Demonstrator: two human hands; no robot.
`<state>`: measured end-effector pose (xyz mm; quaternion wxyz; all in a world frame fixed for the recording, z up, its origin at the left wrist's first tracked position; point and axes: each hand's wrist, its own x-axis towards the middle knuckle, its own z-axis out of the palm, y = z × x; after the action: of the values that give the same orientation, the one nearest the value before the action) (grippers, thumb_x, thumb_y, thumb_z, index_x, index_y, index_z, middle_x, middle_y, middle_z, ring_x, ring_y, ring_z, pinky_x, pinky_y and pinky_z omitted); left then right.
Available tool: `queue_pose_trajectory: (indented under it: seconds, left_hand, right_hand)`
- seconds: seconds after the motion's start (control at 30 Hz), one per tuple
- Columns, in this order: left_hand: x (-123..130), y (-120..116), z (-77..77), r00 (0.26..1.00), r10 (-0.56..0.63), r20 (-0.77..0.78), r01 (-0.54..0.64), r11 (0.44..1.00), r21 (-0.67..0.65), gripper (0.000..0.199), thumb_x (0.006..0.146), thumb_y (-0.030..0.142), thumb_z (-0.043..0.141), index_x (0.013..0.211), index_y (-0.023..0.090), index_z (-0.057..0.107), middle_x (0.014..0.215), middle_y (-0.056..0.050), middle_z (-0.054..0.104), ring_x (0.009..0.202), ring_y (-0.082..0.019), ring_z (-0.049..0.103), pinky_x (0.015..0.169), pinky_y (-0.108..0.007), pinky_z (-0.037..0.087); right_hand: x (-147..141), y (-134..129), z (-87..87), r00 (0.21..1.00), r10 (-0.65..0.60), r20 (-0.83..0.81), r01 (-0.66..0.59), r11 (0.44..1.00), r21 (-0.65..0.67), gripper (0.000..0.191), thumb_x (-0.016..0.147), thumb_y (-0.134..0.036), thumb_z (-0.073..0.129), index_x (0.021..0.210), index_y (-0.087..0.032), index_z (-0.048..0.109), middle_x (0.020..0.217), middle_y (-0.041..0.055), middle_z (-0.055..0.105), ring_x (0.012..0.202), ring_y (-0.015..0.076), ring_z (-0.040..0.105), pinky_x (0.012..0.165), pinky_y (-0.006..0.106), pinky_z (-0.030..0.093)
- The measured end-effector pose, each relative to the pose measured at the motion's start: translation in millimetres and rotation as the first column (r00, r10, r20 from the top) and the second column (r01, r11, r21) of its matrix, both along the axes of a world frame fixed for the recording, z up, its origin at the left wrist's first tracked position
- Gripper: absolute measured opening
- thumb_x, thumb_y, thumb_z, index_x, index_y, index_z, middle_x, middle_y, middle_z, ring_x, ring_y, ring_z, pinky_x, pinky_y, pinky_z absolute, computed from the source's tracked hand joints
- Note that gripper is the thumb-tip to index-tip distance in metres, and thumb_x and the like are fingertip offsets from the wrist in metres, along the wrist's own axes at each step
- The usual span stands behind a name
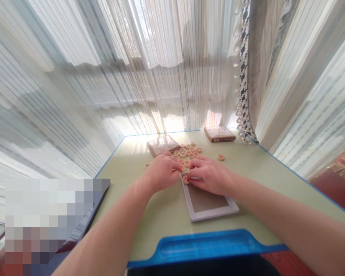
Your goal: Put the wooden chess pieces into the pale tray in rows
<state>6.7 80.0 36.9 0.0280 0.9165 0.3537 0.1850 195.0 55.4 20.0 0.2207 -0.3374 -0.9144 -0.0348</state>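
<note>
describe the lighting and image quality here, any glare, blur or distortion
Head view: backlight through the sheer curtains, brightest low down by the far table edge; head view: pale sheen on the left box; head view: wide-angle stretch slants the curtain lines; head view: markings on the round pieces look soft; head view: lower-left patch pixelated.

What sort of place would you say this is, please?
Probably a room in a home, beside a window: sheer striped curtains hang behind a blue-edged table, and round game pieces lie on it.
</note>
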Motion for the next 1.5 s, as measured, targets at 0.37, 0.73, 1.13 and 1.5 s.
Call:
queue_pose_trajectory:
  seconds: [0.37, 0.73, 1.13, 1.5]
  left_hand:
    - [-5, 12, -9.2, 0.970, 0.230, 0.074, -0.237, 0.963, 0.124, 0.033, 0.068, 0.009, 0.042, 0.085, 0.019, 0.068, 0.085, -0.003, 0.066, 0.087, -0.020, 0.053, 0.081, -0.032, 0.044]
    - [5, 13, -18.5, 0.990, 0.135, -0.036, -0.133, 0.990, 0.040, 0.033, 0.079, 0.015, 0.037, 0.092, 0.021, 0.066, 0.099, -0.002, 0.065, 0.097, -0.017, 0.056, 0.092, -0.029, 0.041]
    - [-6, 20, -17.5, 0.973, 0.230, 0.030, -0.231, 0.973, -0.001, 0.033, 0.072, 0.011, 0.042, 0.090, 0.020, 0.067, 0.098, -0.004, 0.066, 0.097, -0.019, 0.057, 0.088, -0.027, 0.043]
    - [6, 1, -11.9, 0.992, 0.087, 0.087, -0.070, 0.980, -0.185, 0.020, 0.073, 0.025, 0.049, 0.077, 0.021, 0.069, 0.069, 0.002, 0.065, 0.063, -0.011, 0.053, 0.061, -0.021, 0.039]
  right_hand:
    - [13, 16, 0.5, 0.983, -0.124, -0.138, 0.127, 0.992, 0.012, 0.018, 0.080, -0.033, 0.053, 0.078, -0.020, 0.066, 0.081, 0.0042, 0.063, 0.082, 0.0178, 0.054, 0.076, 0.030, 0.042]
    - [21, 42, -0.1, 0.959, -0.252, 0.127, 0.273, 0.943, -0.192, 0.064, 0.081, -0.063, 0.031, 0.124, -0.019, 0.051, 0.126, 0.0078, 0.052, 0.119, 0.0258, 0.041, 0.100, 0.039, 0.030]
    - [36, 44, -4.8, 0.942, -0.324, 0.087, 0.334, 0.932, -0.143, 0.043, 0.084, -0.048, 0.038, 0.105, -0.023, 0.065, 0.116, 0.0031, 0.060, 0.110, 0.0232, 0.047, 0.095, 0.036, 0.034]
    - [41, 43, 5.6, 0.776, -0.618, 0.128, 0.630, 0.746, -0.214, 0.025, 0.075, -0.029, 0.049, 0.089, -0.024, 0.069, 0.086, 0.0052, 0.067, 0.092, 0.0223, 0.055, 0.079, 0.031, 0.041]
